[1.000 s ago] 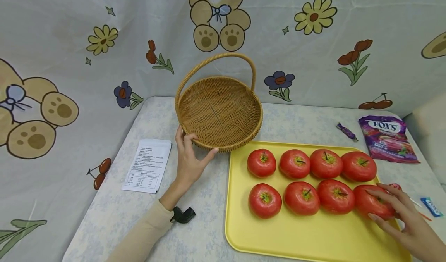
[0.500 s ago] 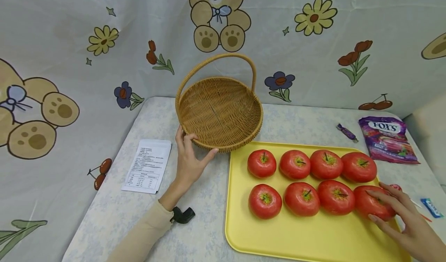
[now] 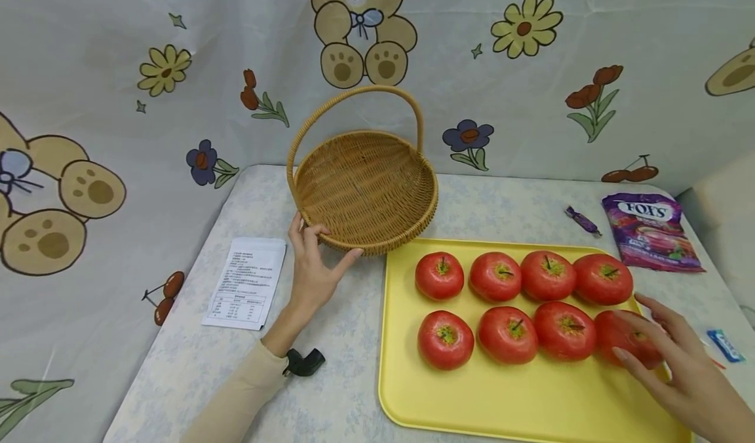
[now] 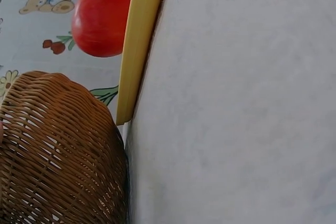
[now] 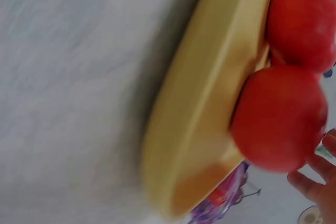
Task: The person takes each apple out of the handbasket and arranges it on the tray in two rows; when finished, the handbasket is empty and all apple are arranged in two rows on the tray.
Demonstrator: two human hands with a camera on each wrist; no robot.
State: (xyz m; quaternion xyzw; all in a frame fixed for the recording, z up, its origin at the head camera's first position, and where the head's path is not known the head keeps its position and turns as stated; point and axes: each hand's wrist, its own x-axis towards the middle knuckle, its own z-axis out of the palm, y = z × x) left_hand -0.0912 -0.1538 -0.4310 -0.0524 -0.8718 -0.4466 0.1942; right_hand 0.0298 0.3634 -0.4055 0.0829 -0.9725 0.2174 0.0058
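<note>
My left hand [image 3: 314, 279] grips the near-left rim of a round wicker basket [image 3: 366, 194] with a tall arched handle. The basket tilts so its bare woven inside faces me; its outer weave [image 4: 58, 156] fills the lower left of the left wrist view. On a yellow tray [image 3: 501, 397], red apples stand in two rows. Over the front row's rightmost apple [image 3: 634, 343] my right hand [image 3: 687, 371] is spread, fingers loosely bent around its far and right sides. In the right wrist view the fingertips [image 5: 299, 180] are right at this apple [image 5: 278, 119].
A white printed packet [image 3: 246, 282] lies left of my left forearm. Back right are a purple candy bag [image 3: 651, 230] and a purple wrapped candy [image 3: 582, 221]. A blue-wrapped candy [image 3: 725, 346] lies right of the tray. A patterned cloth [image 3: 383, 122] hangs behind the table.
The head view has shifted slightly. My right hand's fingers have lifted and spread a little over the apple, covering the lollipop beyond it. My left hand keeps its place on the basket.
</note>
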